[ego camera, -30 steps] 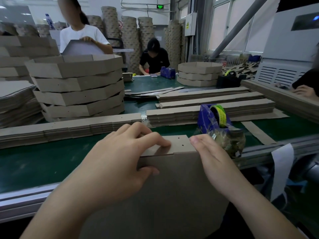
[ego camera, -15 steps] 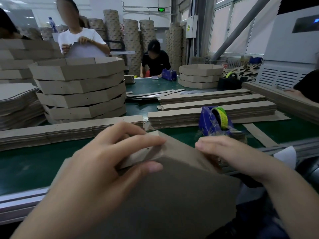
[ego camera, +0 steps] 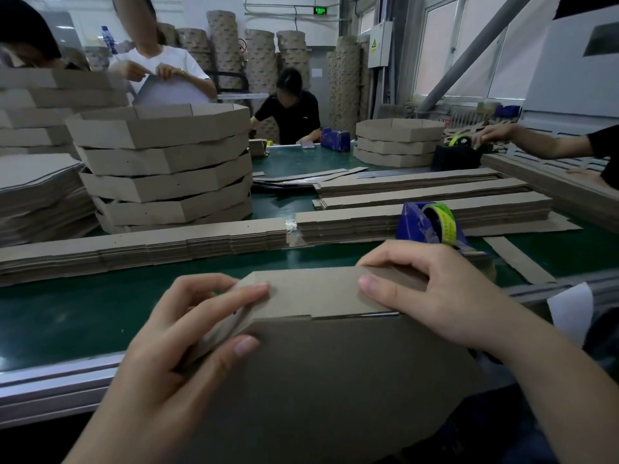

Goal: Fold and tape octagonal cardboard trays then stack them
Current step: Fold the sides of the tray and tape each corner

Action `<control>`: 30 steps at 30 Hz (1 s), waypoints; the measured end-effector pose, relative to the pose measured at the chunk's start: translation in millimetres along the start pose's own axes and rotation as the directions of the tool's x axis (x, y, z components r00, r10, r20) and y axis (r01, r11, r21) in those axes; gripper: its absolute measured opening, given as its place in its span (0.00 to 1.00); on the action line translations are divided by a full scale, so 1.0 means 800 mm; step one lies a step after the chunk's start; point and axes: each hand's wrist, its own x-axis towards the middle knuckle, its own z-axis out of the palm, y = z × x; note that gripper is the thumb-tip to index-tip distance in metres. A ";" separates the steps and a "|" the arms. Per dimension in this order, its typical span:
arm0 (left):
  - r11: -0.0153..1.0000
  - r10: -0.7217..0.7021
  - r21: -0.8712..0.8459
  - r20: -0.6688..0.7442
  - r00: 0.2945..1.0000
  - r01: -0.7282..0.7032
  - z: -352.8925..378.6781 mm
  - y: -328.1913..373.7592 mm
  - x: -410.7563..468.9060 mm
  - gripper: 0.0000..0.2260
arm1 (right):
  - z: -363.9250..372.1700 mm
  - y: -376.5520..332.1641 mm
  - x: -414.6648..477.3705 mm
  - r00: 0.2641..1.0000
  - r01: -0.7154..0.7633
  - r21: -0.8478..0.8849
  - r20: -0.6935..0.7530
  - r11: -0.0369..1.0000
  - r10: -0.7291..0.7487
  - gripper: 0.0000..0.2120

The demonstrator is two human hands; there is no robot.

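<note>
- Flap of matte brown cardboard tray (ego camera: 335,380) now flatter; right hand (ego camera: 445,296) moved onto it, pinching, near blue tape dispenser (ego camera: 418,226).
- Left hand (ego camera: 174,346) grips angled corner fold.

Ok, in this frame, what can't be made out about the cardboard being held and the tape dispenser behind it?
Head view, cardboard blank: it runs off the bottom edge, so its full outline is unseen.
Head view, its folded flap: the far side is hidden by the flap itself and by the left hand and right hand gripping it, so any tape there cannot be told.
Head view, tape dispenser: the cutter end is behind the right hand.
</note>
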 end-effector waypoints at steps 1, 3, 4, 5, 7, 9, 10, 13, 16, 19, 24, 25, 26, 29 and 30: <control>1.000 -0.008 0.001 0.007 1.000 0.008 -0.002 -0.001 -0.001 0.19 | 0.004 0.000 0.001 1.000 0.004 -0.003 0.010 1.000 -0.004 0.16; 1.000 -0.017 0.019 0.022 1.000 0.016 -0.006 -0.001 0.000 0.17 | 0.011 0.000 0.001 1.000 0.009 0.000 0.025 1.000 -0.009 0.17; 0.999 -0.012 0.037 0.029 1.000 0.011 -0.007 0.001 0.003 0.16 | 0.014 0.000 0.000 1.000 0.018 -0.002 0.023 1.000 -0.018 0.19; 0.998 0.002 0.057 0.038 0.999 -0.004 -0.009 0.004 0.007 0.14 | 0.015 0.000 0.000 0.999 0.031 -0.008 0.018 0.999 -0.031 0.20; 0.992 0.047 0.111 0.081 0.996 -0.055 -0.008 0.014 0.020 0.11 | 0.018 -0.003 0.001 0.998 0.057 -0.026 0.008 0.998 -0.056 0.21; 0.975 0.085 0.191 0.167 0.982 -0.117 -0.003 0.026 0.036 0.12 | 0.022 -0.007 0.001 0.998 0.067 -0.013 -0.004 0.998 -0.067 0.19; 0.957 0.103 0.243 0.222 0.970 -0.157 0.001 0.031 0.044 0.14 | 0.024 -0.008 0.001 0.998 0.070 0.008 -0.008 0.998 -0.070 0.17; 0.894 0.163 0.347 0.338 0.927 -0.284 0.014 0.038 0.058 0.16 | 0.025 -0.005 0.002 0.996 0.086 0.063 -0.028 0.994 -0.084 0.10; 0.890 0.165 0.355 0.334 0.928 -0.286 0.021 0.037 0.061 0.16 | 0.015 0.009 0.002 0.993 0.020 0.149 -0.120 0.989 -0.002 0.10; 0.884 0.157 0.375 0.323 0.933 -0.279 0.024 0.034 0.061 0.16 | -0.012 0.044 0.007 0.890 -0.086 0.140 -0.435 0.986 0.139 0.06; 0.882 0.158 0.379 0.319 0.935 -0.278 0.029 0.035 0.061 0.17 | -0.066 0.132 0.010 0.628 -0.613 0.058 -0.570 0.788 0.530 0.13; 0.884 0.153 0.380 0.318 0.936 -0.273 0.030 0.036 0.061 0.17 | -0.068 0.145 0.010 0.608 -0.645 0.109 -0.526 0.756 0.594 0.18; 0.886 0.149 0.378 0.315 0.937 -0.268 0.030 0.036 0.061 0.17 | -0.068 0.153 0.010 0.598 -0.639 0.189 -0.488 0.746 0.636 0.22; 0.899 0.137 0.359 0.315 0.939 -0.251 0.031 0.036 0.063 0.16 | -0.066 0.159 0.012 0.576 -0.577 0.381 -0.438 0.722 0.691 0.16; 0.900 0.134 0.357 0.315 0.940 -0.249 0.032 0.036 0.064 0.16 | -0.065 0.159 0.014 0.558 -0.558 0.429 -0.439 0.710 0.704 0.11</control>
